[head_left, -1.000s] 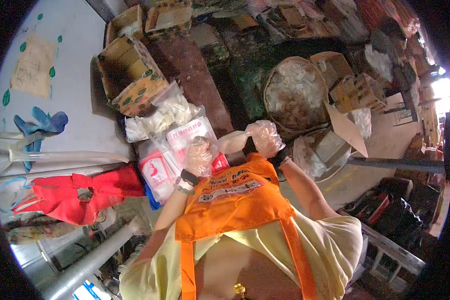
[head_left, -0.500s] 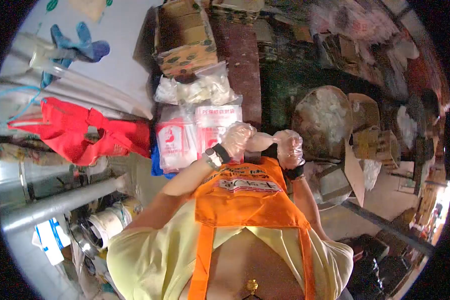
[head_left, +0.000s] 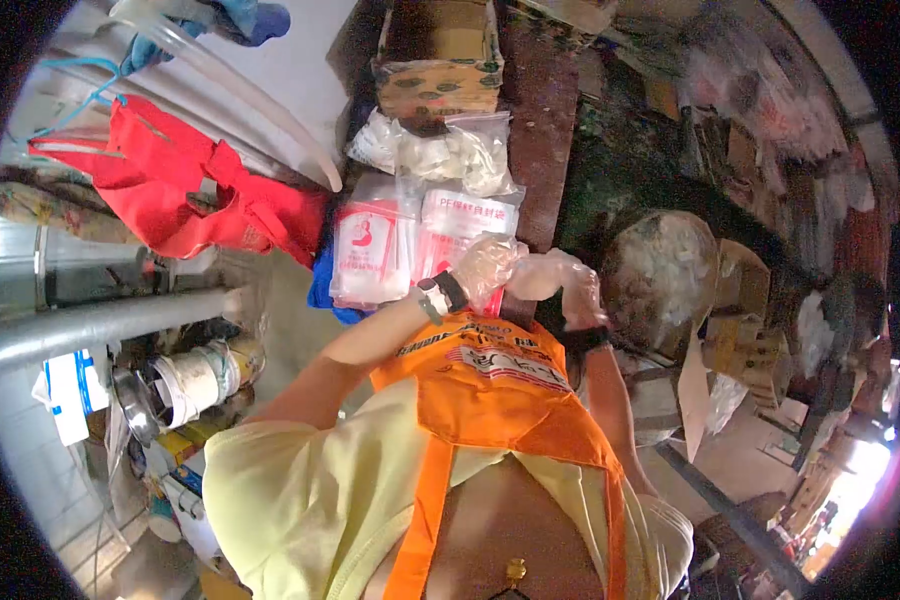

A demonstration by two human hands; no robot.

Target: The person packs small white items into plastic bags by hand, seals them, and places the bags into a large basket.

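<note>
Cardboard boxes and a round container of crumpled whitish material are crowding the dim workroom to the right, while a metal pipe is running along the left side near a white bucket. Wearing an orange apron over a pale yellow shirt, a person is working with both hands close together in front of the apron's upper edge. Clear plastic gloves are covering the left hand and the right hand, and a pale, translucent piece is bridging the narrow space between them. Both hands are closing on that piece, their fingers drawn in, though the exact grip is blurring from view. A watch is circling the left wrist, and a black band is wrapping the right.

Just beyond the left hand, clear packets with red printing are lying flat, with another red-printed packet sitting beside them above a strip of blue material. Clear bags with white contents are resting behind the packets, and an open patterned carton is standing behind the bags. A brown surface is stretching alongside. Red fabric is hanging at left, beneath a blue glove.
</note>
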